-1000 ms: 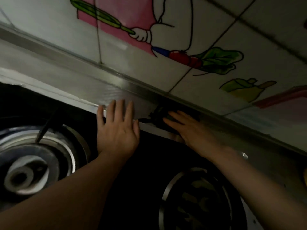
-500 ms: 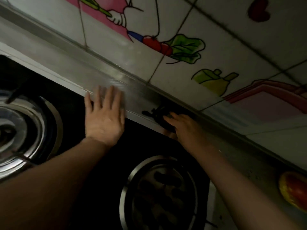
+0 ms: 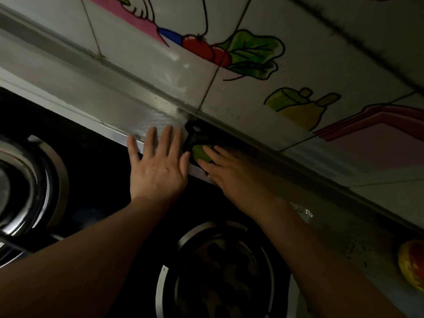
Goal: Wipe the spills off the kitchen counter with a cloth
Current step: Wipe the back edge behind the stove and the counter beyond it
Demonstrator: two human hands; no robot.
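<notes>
The glossy white wall tiles (image 3: 188,63) carry black-outlined cartoon drawings — a pink patch (image 3: 137,19), red tomatoes (image 3: 198,48), a green leaf (image 3: 252,53), a yellow-green pot (image 3: 296,109). Below them the brushed steel counter strip (image 3: 119,104) is silver-grey, the glass hob (image 3: 96,180) plain black, its round burner ring (image 3: 160,285) silvery. The dark cloth (image 3: 195,140) is black with one bright green patch (image 3: 200,152). A round object (image 3: 411,265) at the right edge is orange and yellow — blurred.

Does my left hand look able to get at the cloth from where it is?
Probably yes. The left hand lies flat right beside the cloth, with nothing between them. The right hand presses on much of it, though, leaving only the end by the left hand free.
</notes>
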